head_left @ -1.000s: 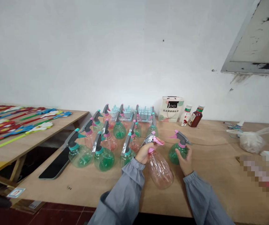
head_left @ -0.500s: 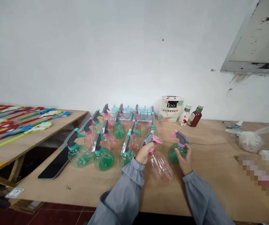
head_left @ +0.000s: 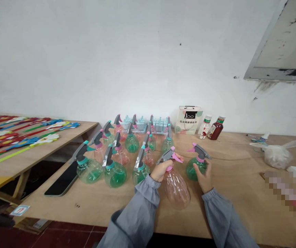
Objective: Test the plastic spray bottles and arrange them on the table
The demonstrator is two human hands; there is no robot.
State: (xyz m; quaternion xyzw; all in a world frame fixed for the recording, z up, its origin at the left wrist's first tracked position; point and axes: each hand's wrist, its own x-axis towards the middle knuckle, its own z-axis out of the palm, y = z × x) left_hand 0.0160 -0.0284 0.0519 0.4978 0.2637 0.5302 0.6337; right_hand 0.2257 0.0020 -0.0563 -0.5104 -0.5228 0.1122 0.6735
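My left hand (head_left: 162, 171) is closed round the neck of a clear pink spray bottle (head_left: 177, 189), which has a grey and pink trigger head and leans with its base toward me. To its right, my right hand (head_left: 203, 174) grips the body of a green spray bottle (head_left: 192, 169) with a pink collar and a grey-pink head; this one is upright. Left of my left hand, a green spray bottle (head_left: 140, 174) with a teal collar stands close by. Another green spray bottle (head_left: 115, 175) is further left, among several green and pink ones in rows.
A black phone (head_left: 61, 181) lies at the table's left. Pale blue moulds (head_left: 160, 124), a paper bag (head_left: 188, 121) and two drink bottles (head_left: 215, 128) stand along the wall. At right is a tied plastic bag (head_left: 277, 156). Colourful hand-shaped sticks (head_left: 34, 142) cover the left table.
The pink bottle in my left hand has tipped slightly, its head shifting right. My right hand keeps its grip on the green bottle. The whole view has shifted a little.
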